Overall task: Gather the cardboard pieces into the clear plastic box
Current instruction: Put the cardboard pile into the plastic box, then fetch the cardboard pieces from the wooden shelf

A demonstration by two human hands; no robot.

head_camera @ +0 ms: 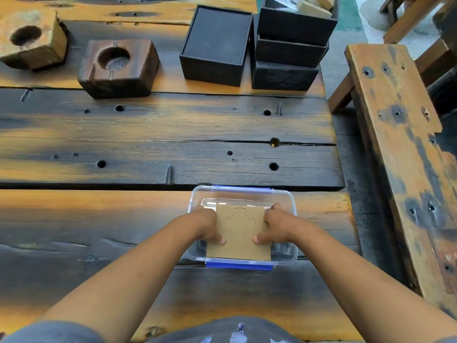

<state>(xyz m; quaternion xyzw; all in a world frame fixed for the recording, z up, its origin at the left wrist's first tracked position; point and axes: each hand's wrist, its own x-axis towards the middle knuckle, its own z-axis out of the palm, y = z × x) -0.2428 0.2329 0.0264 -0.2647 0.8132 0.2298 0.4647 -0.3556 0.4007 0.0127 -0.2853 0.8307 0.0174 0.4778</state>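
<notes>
A clear plastic box [290,201] with blue latches stands on the wooden table near its front right. A square brown cardboard piece [241,233] with cut outlines in it lies over the box's opening, its near edge above the front rim. My left hand [207,226] grips the piece's left edge, thumb on top. My right hand [275,227] grips its right edge the same way. Whether other pieces lie beneath it in the box is hidden.
Two wooden blocks with round hollows [118,66] [31,38] sit at the back left. A black open box [216,45] and a stack of black boxes [289,49] stand at the back right. A wooden bench [400,154] runs along the table's right side.
</notes>
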